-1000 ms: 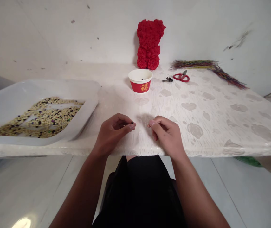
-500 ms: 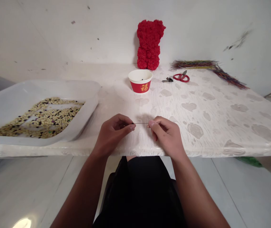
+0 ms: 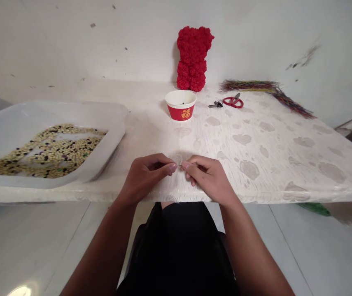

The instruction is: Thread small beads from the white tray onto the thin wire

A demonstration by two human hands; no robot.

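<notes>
A short stretch of thin dark wire (image 3: pixel 179 165) shows between my two hands, just above the front part of the table. My left hand (image 3: pixel 148 174) is closed in a pinch at the wire's left end; anything else between those fingertips is hidden. Thumb and forefinger of my right hand (image 3: pixel 205 174) pinch the same wire a small gap away. Beyond the hands stands a red and white paper bowl (image 3: pixel 180 112) with a few tiny dark bits inside. To the left, a white plastic tray (image 3: pixel 114 119) holds many pale and dark beads (image 3: pixel 67 150).
A red rose-covered bear figure (image 3: pixel 192 59) stands against the wall behind the bowl. Red-handled scissors (image 3: pixel 233 101) and a small bunch of keys (image 3: pixel 215 104) lie right of the bowl. Bundles of coloured wires (image 3: pixel 250 85) lie at the back right of the patterned tablecloth (image 3: pixel 268 160).
My right hand has moved left toward my left hand, so the visible wire between them is much shorter. The view has shifted slightly.
</notes>
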